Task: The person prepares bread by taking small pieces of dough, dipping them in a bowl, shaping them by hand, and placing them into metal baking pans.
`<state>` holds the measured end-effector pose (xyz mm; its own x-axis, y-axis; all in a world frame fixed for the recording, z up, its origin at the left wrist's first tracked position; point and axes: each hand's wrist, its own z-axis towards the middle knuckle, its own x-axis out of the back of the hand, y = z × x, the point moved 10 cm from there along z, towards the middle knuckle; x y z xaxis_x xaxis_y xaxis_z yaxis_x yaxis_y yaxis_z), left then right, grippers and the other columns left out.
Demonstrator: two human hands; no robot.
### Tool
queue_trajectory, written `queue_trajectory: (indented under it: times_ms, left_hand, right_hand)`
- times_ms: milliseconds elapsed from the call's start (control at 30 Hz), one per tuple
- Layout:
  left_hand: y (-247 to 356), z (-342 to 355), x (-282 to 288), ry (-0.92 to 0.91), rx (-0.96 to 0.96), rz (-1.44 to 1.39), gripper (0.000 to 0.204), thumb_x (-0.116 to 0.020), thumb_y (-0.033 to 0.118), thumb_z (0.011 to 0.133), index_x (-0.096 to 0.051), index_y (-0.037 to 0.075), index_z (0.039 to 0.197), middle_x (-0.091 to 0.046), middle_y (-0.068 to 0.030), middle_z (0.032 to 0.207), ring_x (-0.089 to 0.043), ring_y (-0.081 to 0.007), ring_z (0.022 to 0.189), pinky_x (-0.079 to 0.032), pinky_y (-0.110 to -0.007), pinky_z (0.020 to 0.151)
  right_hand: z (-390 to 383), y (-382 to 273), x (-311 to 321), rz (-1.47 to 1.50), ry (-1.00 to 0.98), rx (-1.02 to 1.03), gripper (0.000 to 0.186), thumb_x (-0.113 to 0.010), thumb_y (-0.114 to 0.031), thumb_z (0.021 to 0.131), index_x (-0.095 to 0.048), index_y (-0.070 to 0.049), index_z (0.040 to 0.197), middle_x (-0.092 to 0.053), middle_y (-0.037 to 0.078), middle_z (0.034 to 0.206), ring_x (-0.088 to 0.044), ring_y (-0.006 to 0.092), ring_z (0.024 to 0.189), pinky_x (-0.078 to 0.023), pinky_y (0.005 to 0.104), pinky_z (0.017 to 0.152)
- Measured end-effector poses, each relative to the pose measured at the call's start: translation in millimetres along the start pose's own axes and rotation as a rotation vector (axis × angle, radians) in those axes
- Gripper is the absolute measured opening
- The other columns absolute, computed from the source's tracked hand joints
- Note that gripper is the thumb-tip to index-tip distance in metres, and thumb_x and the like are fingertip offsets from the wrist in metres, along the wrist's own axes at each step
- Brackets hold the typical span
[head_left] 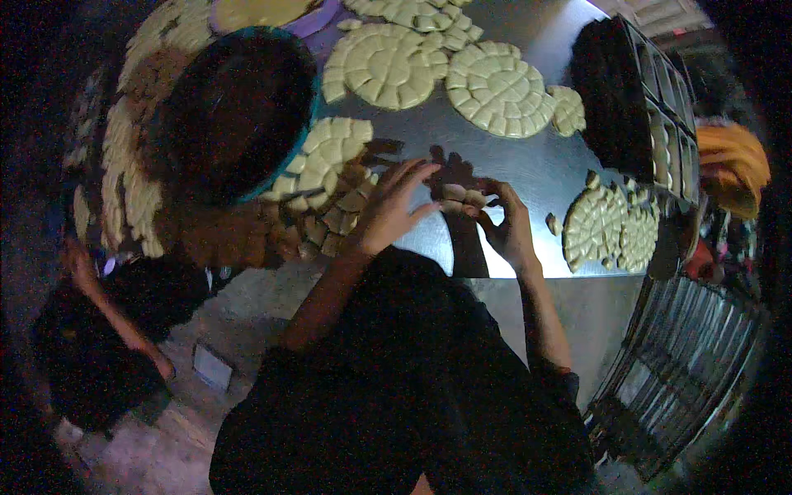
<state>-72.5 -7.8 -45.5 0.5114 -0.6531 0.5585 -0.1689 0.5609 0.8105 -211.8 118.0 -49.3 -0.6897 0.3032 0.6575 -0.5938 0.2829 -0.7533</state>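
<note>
Resting on the metal table (536,165), a short row of dough lumps (464,196) was flanked by both hands, directly in front of the dark-clothed body. Its right end was touched by the thumb and fingertips of the right hand (511,229), which were curled round it; whether they were clamped on it could not be told. The left hand (391,209) was held just beside the row's left end, its fingers apart and its thumb spread from them, with nothing seen in its grasp.

Cut dough (334,153) was laid to the left, partly shaded and partly hidden by the left hand and forearm. Beyond it was set a dark basin (317,95) with a teal rim, and behind that a purple tub (318,23). Two scored rounds were spread at the far side, a left round (388,68) and a right round (499,89), the latter edged by a small cluster (568,110). More pieces (596,227) were grouped near the table's right edge, below dark tins (662,115). Orange cloth (730,161) was seen past the tins, a rack (685,363) at lower right, and another person's arm (124,322) at left.
</note>
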Motion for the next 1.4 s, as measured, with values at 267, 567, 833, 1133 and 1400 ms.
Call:
queue_trajectory:
  times_ms: [267,567,833,1133,1400]
  left_hand:
    - [-45.5,-168.5,45.6,0.658,0.361,0.571,0.053,-0.070,0.016,0.085,-0.050,0.008,0.134,-0.039,-0.0213,0.141,-0.037,-0.0434,0.132,-0.032,-0.055,0.108]
    - [10.5,-194.1,25.8,0.851,0.569,0.586,0.053,-0.066,0.023,0.091,-0.045,0.001,0.135,-0.041,-0.0209,0.138,-0.036,-0.0425,0.130,-0.030,-0.055,0.108]
    - [109.3,-142.0,-50.4,0.624,0.459,-0.228,0.033,-0.063,0.019,0.094,-0.057,0.003,0.122,-0.062,-0.0087,0.104,-0.059,-0.0187,0.097,-0.047,-0.033,0.088]
    - [186.6,-96.5,-17.6,0.711,0.184,-0.457,0.024,-0.058,0.005,0.097,-0.056,-0.001,0.120,-0.060,-0.0077,0.107,-0.057,-0.0113,0.097,-0.047,-0.025,0.084]
    - [195.4,-84.2,88.3,0.853,-0.903,-0.167,0.061,-0.055,0.061,0.091,-0.062,0.003,0.110,-0.064,-0.0119,0.102,-0.062,-0.0282,0.100,-0.051,-0.043,0.086]
  right_hand:
    - [-14.8,-96.1,-140.1,0.119,-0.053,0.465,0.037,-0.067,-0.005,0.083,-0.059,0.001,0.118,-0.066,0.024,0.106,-0.064,0.0428,0.098,-0.053,0.0461,0.080]
    - [-51.8,-23.3,-121.7,0.428,-0.316,0.212,0.036,-0.071,-0.010,0.083,-0.061,0.000,0.116,-0.068,0.017,0.099,-0.066,0.0262,0.095,-0.051,0.0354,0.085]
    - [-115.1,-8.9,-6.0,0.921,-0.478,-0.184,0.021,-0.071,-0.004,0.087,-0.065,-0.002,0.108,-0.065,0.005,0.106,-0.062,0.0142,0.095,-0.049,0.0279,0.086]
    - [-83.4,-96.6,88.1,0.762,0.069,0.356,0.024,-0.076,0.004,0.078,-0.070,-0.002,0.101,-0.068,0.010,0.113,-0.063,0.0200,0.103,-0.048,0.0308,0.091]
    - [-25.1,-193.0,19.6,1.059,-0.250,0.094,0.059,-0.075,0.004,0.077,-0.049,-0.002,0.130,-0.069,0.011,0.105,-0.066,0.0160,0.095,-0.052,0.0283,0.084]
